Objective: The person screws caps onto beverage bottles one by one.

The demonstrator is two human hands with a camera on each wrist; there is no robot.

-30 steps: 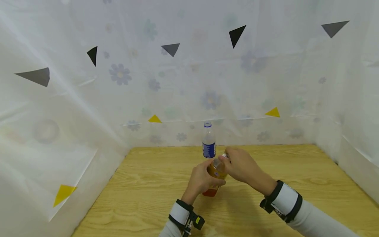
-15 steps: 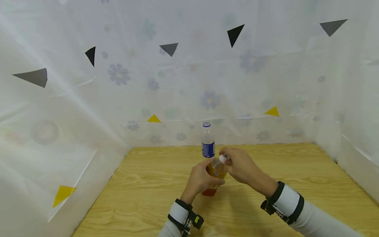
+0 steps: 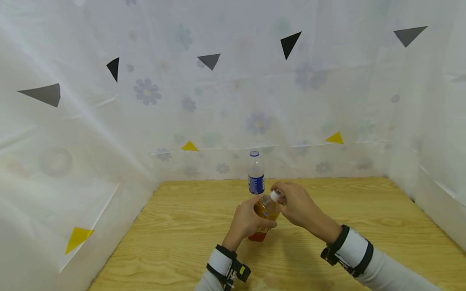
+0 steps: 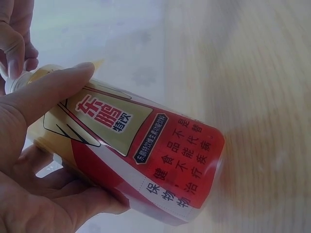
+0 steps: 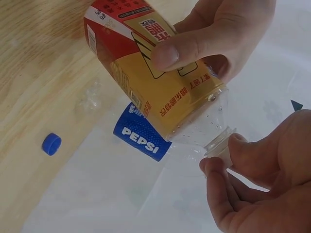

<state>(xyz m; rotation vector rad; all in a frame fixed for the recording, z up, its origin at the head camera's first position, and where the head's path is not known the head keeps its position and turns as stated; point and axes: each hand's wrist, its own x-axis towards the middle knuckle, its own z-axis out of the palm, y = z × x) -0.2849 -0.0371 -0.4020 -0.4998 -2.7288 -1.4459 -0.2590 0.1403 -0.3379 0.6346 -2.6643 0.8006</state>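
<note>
Head view, frame centre: left hand [image 3: 248, 221] grips tea bottle [image 3: 264, 216] body; bottle tilts, neck toward right hand [image 3: 296, 204], which pinches cap [image 3: 276, 195] at its top.

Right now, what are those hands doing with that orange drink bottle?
A person's left hand grips an orange tea bottle with a red and yellow label, standing on the wooden table. Their right hand pinches its white cap at the neck. A Pepsi bottle with a blue cap stands just behind. The cap looks to be on the neck.
</note>
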